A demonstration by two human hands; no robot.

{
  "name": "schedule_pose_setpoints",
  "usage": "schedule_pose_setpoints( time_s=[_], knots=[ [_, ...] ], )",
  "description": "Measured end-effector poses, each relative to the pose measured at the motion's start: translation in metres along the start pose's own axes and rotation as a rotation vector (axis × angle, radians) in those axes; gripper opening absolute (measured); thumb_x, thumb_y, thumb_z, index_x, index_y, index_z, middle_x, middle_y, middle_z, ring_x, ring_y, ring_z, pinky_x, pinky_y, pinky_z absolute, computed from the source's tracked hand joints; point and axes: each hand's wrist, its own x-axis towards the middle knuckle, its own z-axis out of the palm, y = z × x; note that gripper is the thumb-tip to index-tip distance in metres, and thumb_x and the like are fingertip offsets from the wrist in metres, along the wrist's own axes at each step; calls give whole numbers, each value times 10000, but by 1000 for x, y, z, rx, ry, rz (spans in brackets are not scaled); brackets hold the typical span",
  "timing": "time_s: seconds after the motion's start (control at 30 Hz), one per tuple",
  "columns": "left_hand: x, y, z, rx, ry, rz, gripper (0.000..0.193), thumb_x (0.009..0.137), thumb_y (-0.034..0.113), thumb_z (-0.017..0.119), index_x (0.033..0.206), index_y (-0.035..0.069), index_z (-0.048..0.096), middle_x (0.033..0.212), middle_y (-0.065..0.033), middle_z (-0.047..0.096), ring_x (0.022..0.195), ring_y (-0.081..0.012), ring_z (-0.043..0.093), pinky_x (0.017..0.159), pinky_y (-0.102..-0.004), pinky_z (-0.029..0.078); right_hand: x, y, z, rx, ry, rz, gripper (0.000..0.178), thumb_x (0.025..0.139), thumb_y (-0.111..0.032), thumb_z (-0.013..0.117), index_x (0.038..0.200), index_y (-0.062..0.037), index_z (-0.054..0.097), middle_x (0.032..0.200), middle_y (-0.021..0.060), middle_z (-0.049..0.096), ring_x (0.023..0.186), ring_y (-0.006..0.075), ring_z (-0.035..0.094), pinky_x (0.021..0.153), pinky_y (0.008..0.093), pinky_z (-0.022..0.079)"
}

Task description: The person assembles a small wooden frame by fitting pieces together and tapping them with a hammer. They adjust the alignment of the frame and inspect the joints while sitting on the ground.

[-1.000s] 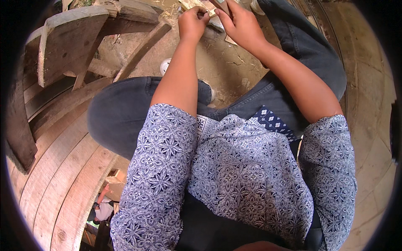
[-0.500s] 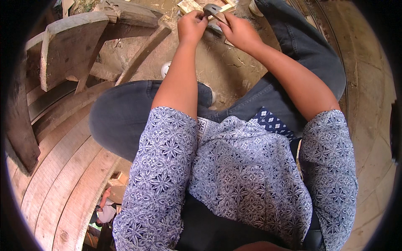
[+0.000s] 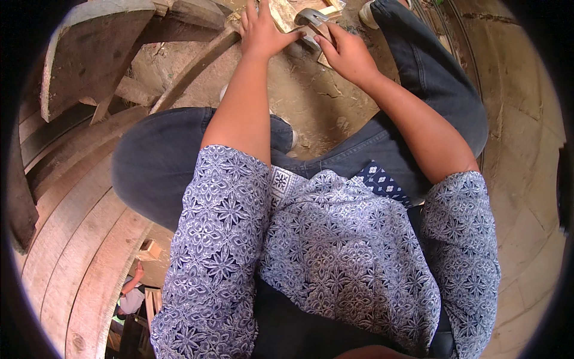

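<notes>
My right hand (image 3: 350, 55) is closed around the short wooden handle of a hammer (image 3: 312, 18), whose grey metal head points up and to the left. My left hand (image 3: 261, 35) is empty, its fingers spread and its thumb stretched toward the hammer head. Just beyond and between both hands lies a pale wooden block (image 3: 284, 14) on the ground. Some of the block is covered by the hammer and my left hand. A thin pale wood piece (image 3: 323, 60) rests on the dirt beneath my right hand.
Curved timber ribs (image 3: 197, 72) and wide planks (image 3: 78, 257) fill the left side. Weathered boards (image 3: 520, 179) rise at the right. My legs (image 3: 161, 155) are bent around the dirt floor (image 3: 323, 107). Another person (image 3: 130, 296) shows at lower left, near a wooden block (image 3: 149, 250).
My left hand has gone from a closed pinch at the hammer head to spread fingers, shifting left and away. The hammer, still in my right hand, has moved slightly right.
</notes>
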Motion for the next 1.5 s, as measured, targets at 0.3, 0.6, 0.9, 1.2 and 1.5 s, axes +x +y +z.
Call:
schedule_pose_setpoints(
  time_s=[0.3,0.6,0.9,1.2,1.5],
  knots=[
    [9,-1,-6,-63,-131,-90,1097,630,398,863,1496,46,289,1487,-190,375,1393,-369,351,1157,-473,287,0,-38,-16,57,168,-52,286,951,-273,643,950,1,562,665,197,555,555,308,525,557,386,436],
    [9,-5,3,-32,-114,-140,1140,596,380,890,1504,69,275,1537,-186,328,1403,-385,333,1173,-486,262,5,-43,-19,39,181,-23,309,937,-289,639,881,-4,532,685,202,570,603,336,545,576,418,440],
    [11,-3,-1,-1,-130,-121,1120,606,368,886,1500,77,279,1526,-183,346,1403,-376,332,1181,-464,253,2,-12,1,-27,85,-20,259,917,-255,640,977,-19,553,775,253,631,746,458,620,656,512,477],
    [15,-1,-2,16,-76,-102,1066,609,352,880,1475,85,319,1485,-168,391,1402,-352,331,1172,-469,257,11,-4,8,-75,38,-67,276,925,-261,642,948,2,559,734,253,621,678,462,608,612,497,477],
    [13,-3,-6,-81,-73,-74,1038,608,335,871,1458,73,335,1471,-173,403,1392,-362,336,1169,-474,250,6,5,16,-142,-45,4,228,963,-201,596,1058,6,606,734,190,622,643,228,619,617,352,471]
  ],
)
